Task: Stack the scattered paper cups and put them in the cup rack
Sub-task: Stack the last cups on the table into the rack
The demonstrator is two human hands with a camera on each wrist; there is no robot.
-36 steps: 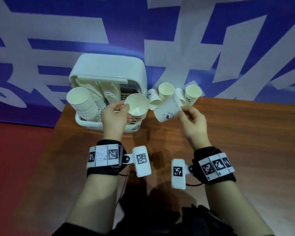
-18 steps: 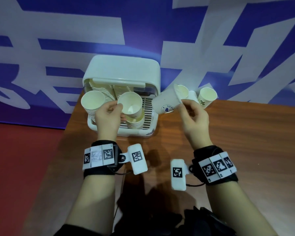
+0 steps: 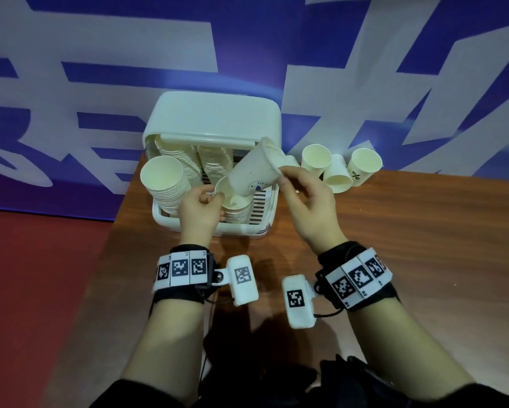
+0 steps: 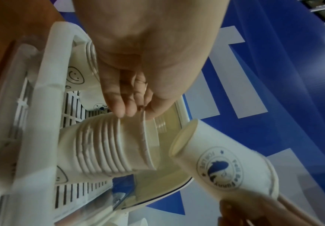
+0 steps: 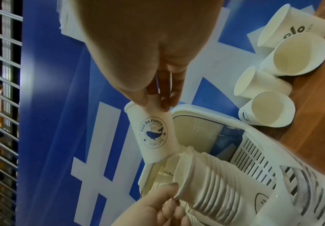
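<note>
Between my two hands, right above the cup rack (image 3: 188, 125), I'm holding a single paper cup (image 3: 253, 173) in my right hand (image 3: 309, 207). Its print is reading "Fell Be Funny / FOR LIFE" around a blue whale logo, clearest in the right wrist view. Cup is plain white, tilted, base end pointing down toward my left hand's stack, and the mouth end is at my fingertips (image 5: 165, 105). Right thumb and fingers are pinching it near the rim.

My left hand (image 3: 200, 210) is gripping the nested stack of cups (image 4: 107, 146), thumb inside the top rim, fingers curled on the outside. Many rolled rims are showing as ribs down its side. The stack is sitting inside the rack over the slatted floor, tilted toward the held cup. The held cup's base is just at the stack's open mouth; whether it's touching, I can't tell.

Left of my left hand, a taller cup stack (image 3: 165, 184) is leaning in the rack. A cup low in the rack is showing a smiley-face print (image 4: 75, 75).

Right of my right hand, loose cups (image 3: 338, 172) are lying clustered on the wooden table (image 3: 424, 245), one showing a "%" mark (image 3: 355, 175).
</note>
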